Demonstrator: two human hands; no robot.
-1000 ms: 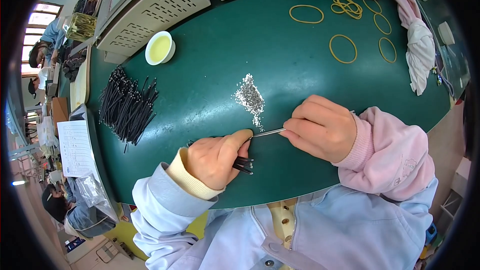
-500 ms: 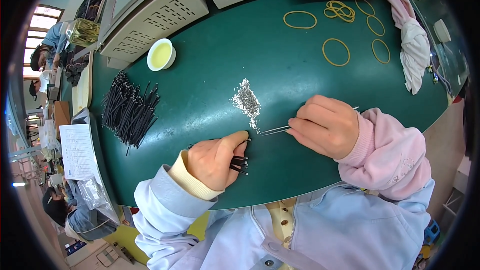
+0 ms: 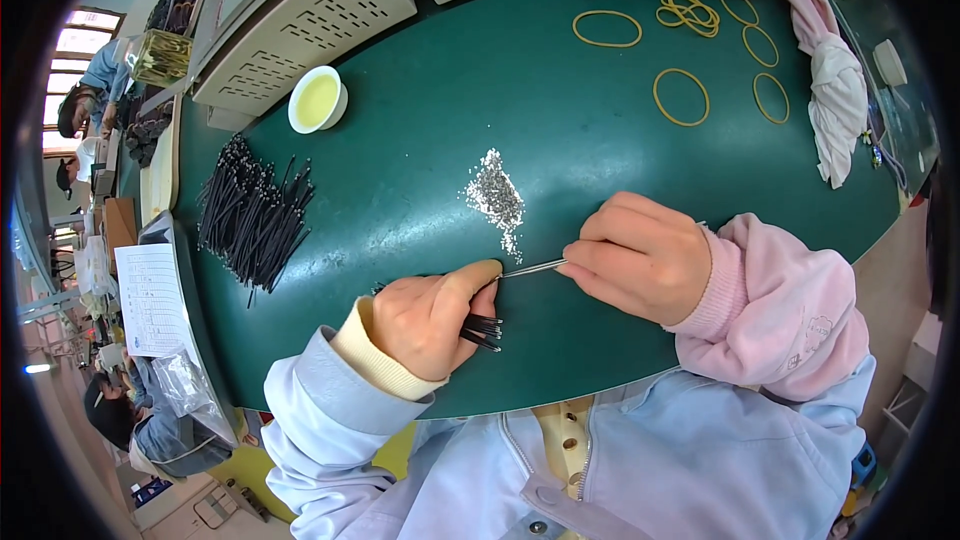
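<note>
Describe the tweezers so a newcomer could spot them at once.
Over the green table, find the right hand with the pink cuff. The tweezers reach from it toward the left hand; their slim, shiny metal sets them apart from the black strands in that hand.

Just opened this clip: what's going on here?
A person's left hand holds several thin black strands, and the right hand holds slim silver metal tweezers, their tips at the left hand's pinch. Just beyond, a loose pile of tiny white and grey pieces lies on the glossy green tabletop. A larger heap of black strands lies farther left, and yellow rubber bands lie toward the upper right.
</note>
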